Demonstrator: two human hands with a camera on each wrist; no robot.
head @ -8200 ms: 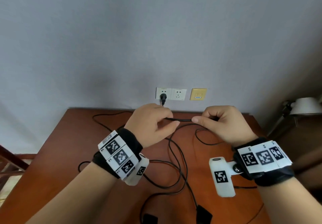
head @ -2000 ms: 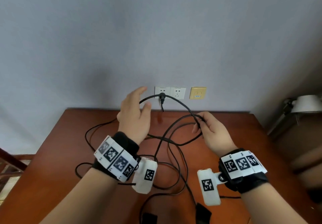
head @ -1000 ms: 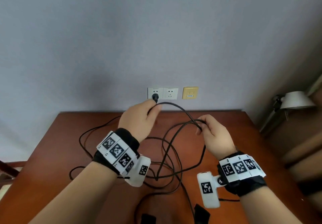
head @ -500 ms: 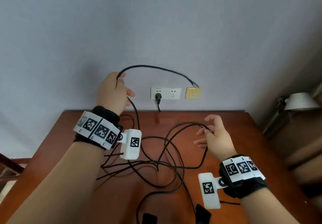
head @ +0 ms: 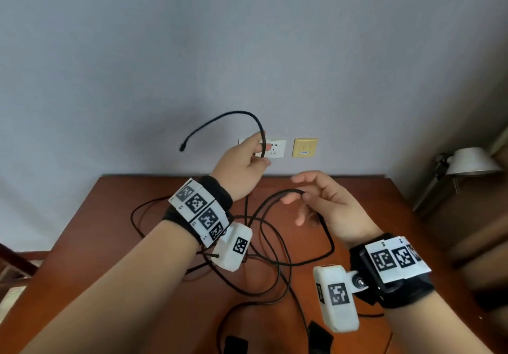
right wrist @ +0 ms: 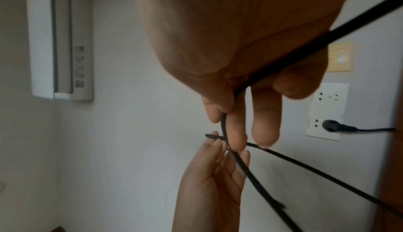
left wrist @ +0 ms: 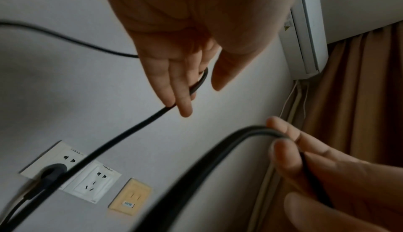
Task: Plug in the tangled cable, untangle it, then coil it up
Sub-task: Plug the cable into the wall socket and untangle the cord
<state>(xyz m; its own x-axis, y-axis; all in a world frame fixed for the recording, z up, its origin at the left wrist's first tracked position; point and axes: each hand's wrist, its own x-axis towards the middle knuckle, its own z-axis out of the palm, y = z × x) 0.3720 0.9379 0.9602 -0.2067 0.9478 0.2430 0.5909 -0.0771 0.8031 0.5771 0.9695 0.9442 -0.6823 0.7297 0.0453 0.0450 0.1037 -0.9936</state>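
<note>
Worktop (head: 115,243) butts against wall at 12 o'clock. Cable (head: 275,260) lies in tangled loops on worktop centre, strands trailing toward 6 o'clock edge. Twin socket plate (head: 276,148) on wall above worktop's far edge, plug (right wrist: 330,125) seated in one outlet; second wall plate (head: 305,148) just beside it at 3 o'clock. Left hand (head: 242,169) raised before sockets, cable's free end arcing above it toward 10 o'clock. Right hand (head: 335,210) at 4 o'clock of left, above worktop, cable loop across its fingers (head: 288,199). Lamp (head: 467,162) off worktop at 3 o'clock.
</note>
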